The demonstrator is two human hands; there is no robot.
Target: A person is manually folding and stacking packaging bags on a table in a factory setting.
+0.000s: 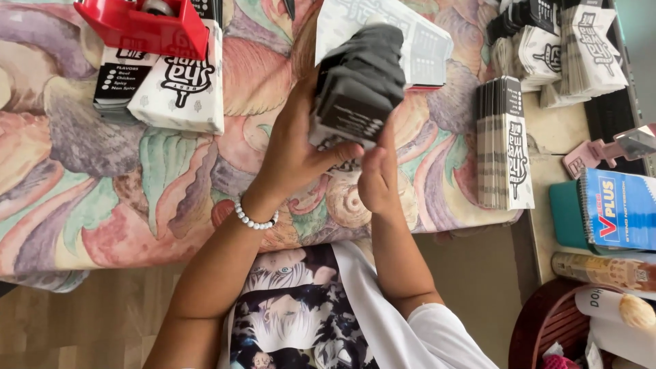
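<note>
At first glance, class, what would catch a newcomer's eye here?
Both hands, left hand and right hand, clasp a fanned stack of black-and-white flat cartons at the centre. Beneath lies a colourful floral tablecloth; a red plastic tray sits at the top left.

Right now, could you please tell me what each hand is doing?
Left hand: closed on the stack of flat black and white paper boxes, thumb across its front.
Right hand: pressed against the same stack from the other side.
</note>
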